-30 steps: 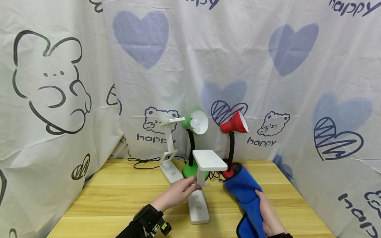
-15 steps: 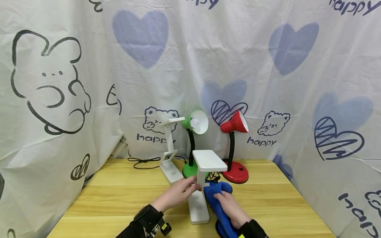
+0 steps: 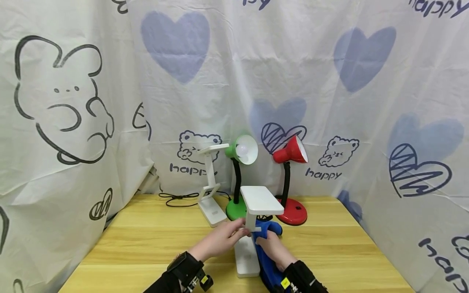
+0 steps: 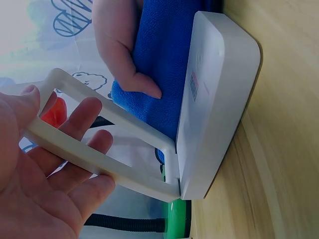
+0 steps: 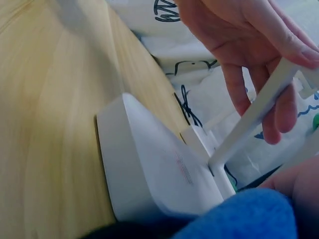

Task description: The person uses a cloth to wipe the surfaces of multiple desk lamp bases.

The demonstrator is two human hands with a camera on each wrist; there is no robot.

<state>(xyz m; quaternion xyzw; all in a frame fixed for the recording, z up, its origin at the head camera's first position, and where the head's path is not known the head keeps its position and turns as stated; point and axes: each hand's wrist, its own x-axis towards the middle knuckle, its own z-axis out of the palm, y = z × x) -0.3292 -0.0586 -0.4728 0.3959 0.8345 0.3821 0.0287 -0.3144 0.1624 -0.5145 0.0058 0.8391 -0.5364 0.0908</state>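
Note:
A white desk lamp (image 3: 261, 199) with a flat head stands near the middle of the table. My left hand (image 3: 221, 240) holds its stand just below the head; in the left wrist view the thumb and fingers (image 4: 92, 196) go round the open white frame. On the right side, my right hand (image 3: 275, 249) grips a fuzzy blue cloth (image 3: 270, 268) with black edging. In the left wrist view the cloth lies along the lamp's white base (image 4: 219, 99), with the right thumb pressed on it. The cloth's lower end is partly hidden by the right wrist.
Behind stand a second white lamp (image 3: 212, 209), a green lamp (image 3: 246, 149) and a red lamp (image 3: 291, 151), close to the printed curtain (image 3: 234, 81). Black cords (image 3: 178, 197) lie at the table's (image 3: 154, 240) back edge. The green lamp's base is partly covered by the near lamp.
My right hand has brought the blue cloth leftward from beside the red lamp's base to the near white lamp. The left hand keeps its hold on the lamp's stand.

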